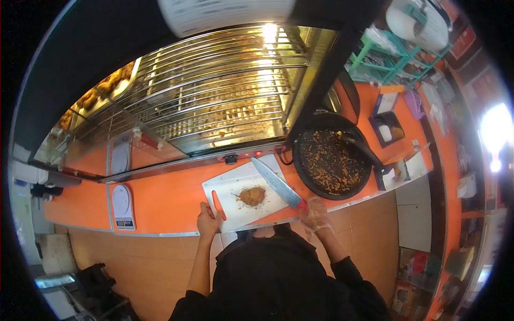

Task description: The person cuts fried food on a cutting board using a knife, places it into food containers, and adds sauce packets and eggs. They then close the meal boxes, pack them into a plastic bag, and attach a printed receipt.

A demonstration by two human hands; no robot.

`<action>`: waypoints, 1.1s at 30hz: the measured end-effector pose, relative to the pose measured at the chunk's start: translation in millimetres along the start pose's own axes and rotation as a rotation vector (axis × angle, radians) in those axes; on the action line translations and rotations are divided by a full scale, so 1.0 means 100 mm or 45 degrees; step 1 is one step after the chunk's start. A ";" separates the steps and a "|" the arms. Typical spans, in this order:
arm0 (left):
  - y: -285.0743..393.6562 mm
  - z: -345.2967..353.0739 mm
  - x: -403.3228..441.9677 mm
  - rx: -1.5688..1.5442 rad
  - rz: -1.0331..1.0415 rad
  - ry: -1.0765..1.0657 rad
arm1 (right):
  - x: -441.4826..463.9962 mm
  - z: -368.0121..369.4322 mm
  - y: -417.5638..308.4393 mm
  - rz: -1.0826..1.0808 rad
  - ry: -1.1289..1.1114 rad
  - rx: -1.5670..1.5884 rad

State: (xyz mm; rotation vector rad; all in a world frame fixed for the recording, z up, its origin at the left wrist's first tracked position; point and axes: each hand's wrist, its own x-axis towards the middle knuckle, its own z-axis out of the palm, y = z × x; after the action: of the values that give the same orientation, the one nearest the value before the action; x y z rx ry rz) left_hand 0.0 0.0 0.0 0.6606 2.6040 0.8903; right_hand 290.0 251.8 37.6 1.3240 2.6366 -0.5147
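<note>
One wide, grey-bladed knife (276, 181), its red handle grasped by the clear-gloved right hand (316, 215), slants across one white cutting board (225, 186). One brown, crumbly piece of food (252, 196) lies mid-board. The left hand (208, 220) is at the slotted edge; I can't tell whether its fingers grip. Print on one sheet (225, 12) overhead is unreadable.

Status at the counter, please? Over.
Left grip at handle end of white cutting board; gloved right grip holding knife. Crumbly brown food on board. Blade over board's right side, apart from food.
</note>
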 end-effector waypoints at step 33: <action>0.56 0.14 1.10 -0.137 1.231 -0.645 | -0.59 -0.08 -1.67 0.561 -0.518 0.524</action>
State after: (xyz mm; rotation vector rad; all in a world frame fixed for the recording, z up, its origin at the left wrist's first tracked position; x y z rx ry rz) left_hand -68.4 103.2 9.7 1.8846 1.7047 0.9051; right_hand 191.8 118.1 100.7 1.6337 1.8998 -1.1487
